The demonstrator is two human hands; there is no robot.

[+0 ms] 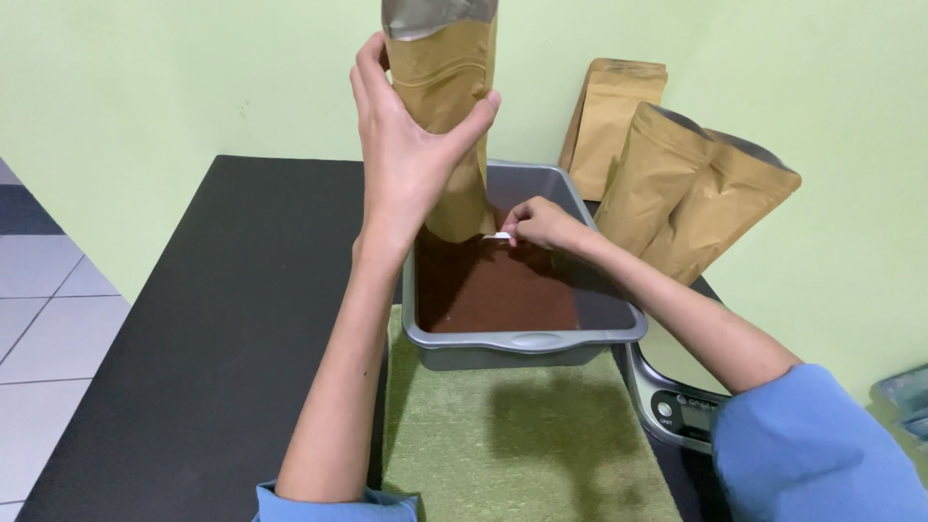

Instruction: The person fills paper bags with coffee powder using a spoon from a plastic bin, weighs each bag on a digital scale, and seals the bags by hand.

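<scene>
Over the grey tub [527, 340], I see my left hand [406, 155] wrapped around a tall tan kraft pouch [447, 72], thumb on its right side and fingers curled round its left, holding it upright with its bottom end just above the brown powder [503, 290] that fills the tub. The pouch's top shows a silvery inner lining where its mouth reaches the upper edge of the view. My right hand [541, 224] reaches in over the tub, fingertips pressed together in a pinch on a small white tab or tool [502, 236] just beside the pouch's lower end; I cannot tell exactly what that white piece is.

Behind the tub on the right, three more tan pouches lean toward the wall: one flat pouch [614, 111] upright against the wall, and two open-mouthed pouches [691, 193] tilted side by side in front of it, their grey lining visible at the top. I cannot make out any label on them from this view. That makes four pouches in all, one tub.

The tub's near end rests over a moss-green mat [512, 445] laid on a black table [222, 338]. A grey kitchen scale [677, 406] with round buttons sits just right of the tub, partly under my right forearm. The wall [174, 87] is pale green, and white floor tiles [43, 338] show at the left. Both my sleeves are blue.
</scene>
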